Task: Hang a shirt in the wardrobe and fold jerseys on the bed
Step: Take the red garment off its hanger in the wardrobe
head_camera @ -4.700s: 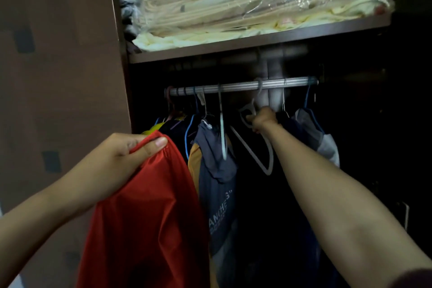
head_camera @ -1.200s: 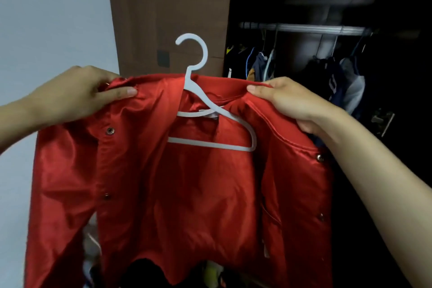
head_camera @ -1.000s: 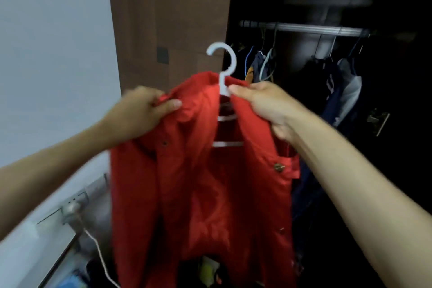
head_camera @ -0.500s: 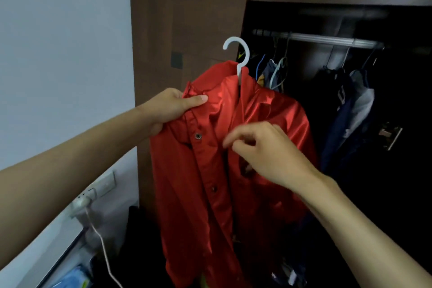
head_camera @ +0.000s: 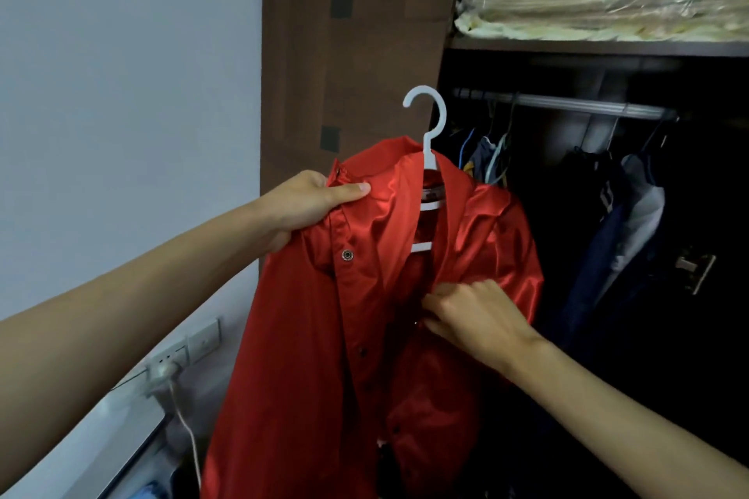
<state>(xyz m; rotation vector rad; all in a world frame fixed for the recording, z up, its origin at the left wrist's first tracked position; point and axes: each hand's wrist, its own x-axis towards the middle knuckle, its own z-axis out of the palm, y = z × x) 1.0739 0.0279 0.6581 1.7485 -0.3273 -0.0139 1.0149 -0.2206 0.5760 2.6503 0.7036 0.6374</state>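
Left hand (head_camera: 312, 203) grips the red shirt (head_camera: 364, 336) at its collar, thumb pressed on top, holding it up on the white hanger (head_camera: 425, 134); right hand (head_camera: 474, 320) pinches the front placket, fingers curled. Shirt hangs before the open wardrobe (head_camera: 356, 53), hook below the rail (head_camera: 567, 105).

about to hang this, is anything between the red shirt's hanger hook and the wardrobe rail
Nothing visible blocks it. The white hanger hook is free, and the rail has a bare stretch between the hanging clothes on its left and right.
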